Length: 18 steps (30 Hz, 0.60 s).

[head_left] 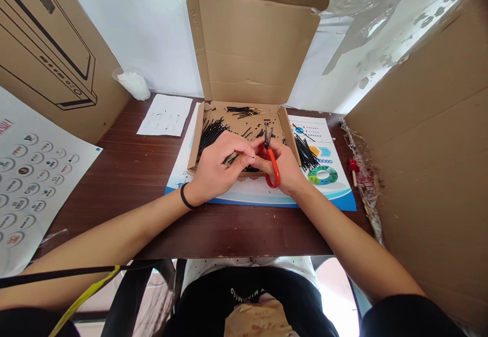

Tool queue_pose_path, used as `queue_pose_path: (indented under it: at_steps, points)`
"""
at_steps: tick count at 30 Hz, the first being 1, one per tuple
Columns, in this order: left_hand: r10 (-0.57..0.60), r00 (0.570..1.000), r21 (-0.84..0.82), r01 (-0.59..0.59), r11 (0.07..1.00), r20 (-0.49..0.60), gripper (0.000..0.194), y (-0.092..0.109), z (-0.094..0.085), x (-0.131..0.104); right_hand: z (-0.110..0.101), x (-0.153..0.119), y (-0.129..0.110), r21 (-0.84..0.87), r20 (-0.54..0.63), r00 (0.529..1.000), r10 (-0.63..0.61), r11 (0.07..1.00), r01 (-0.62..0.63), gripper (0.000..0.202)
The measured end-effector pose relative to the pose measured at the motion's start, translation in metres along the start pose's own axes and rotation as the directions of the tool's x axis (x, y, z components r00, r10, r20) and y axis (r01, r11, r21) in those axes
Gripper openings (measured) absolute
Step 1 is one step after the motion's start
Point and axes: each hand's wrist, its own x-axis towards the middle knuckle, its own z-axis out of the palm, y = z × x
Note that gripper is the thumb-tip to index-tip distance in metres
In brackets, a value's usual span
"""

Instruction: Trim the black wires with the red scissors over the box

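Observation:
My left hand (217, 166), with a dark band on its wrist, is closed in a pinch over the front of an open cardboard box (193, 149). Whatever is between its fingertips is too small to make out. Touching those fingertips, my right hand (292, 169) also holds red-handled scissors (272, 166), their blades pointing away from me. Inside the box, thin black sticks or tubes (213, 132) are heaped at the left. A smaller bunch with gold-coloured ends (243, 111) lies at the back, and short black scraps are scattered between.
More black sticks (306, 153) lie right of the box on a printed poster (343, 197). A white sheet (164, 115) and a plastic cup of white material (133, 85) are at the left back. Large cardboard panels (430, 123) flank the dark table (125, 159). A small red-headed item (353, 166) lies at right.

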Motion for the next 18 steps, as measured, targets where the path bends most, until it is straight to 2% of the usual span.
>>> queue_pose_path:
  at_steps: [4, 8, 13, 18]
  points:
    - [-0.017, 1.0, -0.03, 0.017, 0.999, 0.003, 0.01, -0.0007, 0.0012, -0.0018, -0.0001, -0.0004, 0.0003, -0.001, 0.002, 1.0, -0.005, 1.0, 0.005, 0.042]
    - [-0.196, 0.981, -0.098, 0.196, 0.976, 0.006, 0.015, 0.0014, 0.0033, -0.0017, 0.001, -0.0004, -0.0007, -0.047, -0.025, 1.0, 0.01, 0.999, -0.011, 0.042]
    - [-0.404, 0.911, -0.217, 0.412, 0.885, 0.082, 0.026, 0.0063, 0.0029, 0.0043, 0.0018, -0.0005, -0.0001, -0.041, -0.021, 0.998, 0.054, 0.998, -0.055, 0.043]
    - [-0.563, 0.826, -0.402, 0.527, 0.748, 0.036, 0.031, 0.0011, 0.0045, 0.0072, 0.0044, 0.0002, -0.0035, -0.025, -0.092, 0.987, 0.129, 0.991, -0.132, 0.045]
